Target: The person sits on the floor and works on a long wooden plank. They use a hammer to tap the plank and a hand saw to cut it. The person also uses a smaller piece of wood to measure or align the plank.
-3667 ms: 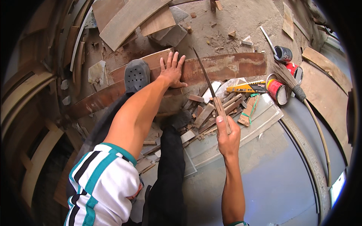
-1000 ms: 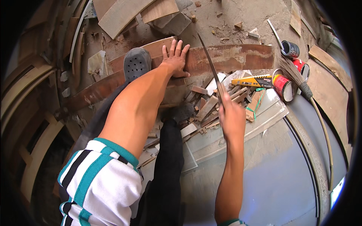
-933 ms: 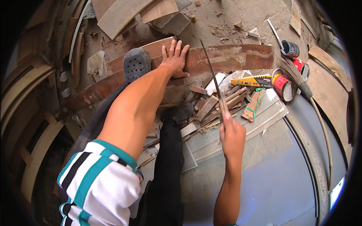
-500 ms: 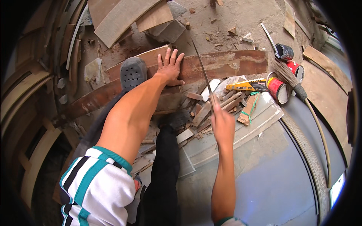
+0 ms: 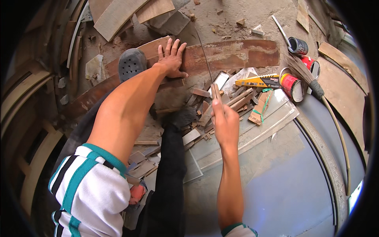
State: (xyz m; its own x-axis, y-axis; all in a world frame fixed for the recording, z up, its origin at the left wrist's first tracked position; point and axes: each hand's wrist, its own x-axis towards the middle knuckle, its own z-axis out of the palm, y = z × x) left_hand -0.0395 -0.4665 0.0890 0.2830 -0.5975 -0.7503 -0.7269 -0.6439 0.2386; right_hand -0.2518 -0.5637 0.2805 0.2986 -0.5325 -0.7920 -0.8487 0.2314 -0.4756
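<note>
My right hand [image 5: 226,124] is closed around the wooden handle of a handsaw [image 5: 215,93]. Its thin blade, seen nearly edge-on, points away from me and crosses a long reddish-brown wooden plank [image 5: 244,54]. Left of the blade, my left hand [image 5: 172,63] lies flat on the plank with its fingers spread. A foot in a grey clog [image 5: 132,65] rests on the plank beside that hand. A lighter-edged board [image 5: 156,46] lies against the plank's far side, partly hidden by the hand. How deep the blade sits in the wood cannot be made out.
Wood offcuts [image 5: 209,114] lie heaped under and near the plank. To the right are a yellow-and-black box [image 5: 256,81], a tied cardboard bundle [image 5: 261,106], paint cans [image 5: 292,85] and a long-handled brush [image 5: 321,94]. Curved wooden pieces [image 5: 39,173] stand at left; a grey sheet [image 5: 276,173] spreads nearby.
The saw handle and my right hand have shifted a little forward and left in the picture. The plank and my left hand also appear higher, while that hand keeps pressing the plank.
</note>
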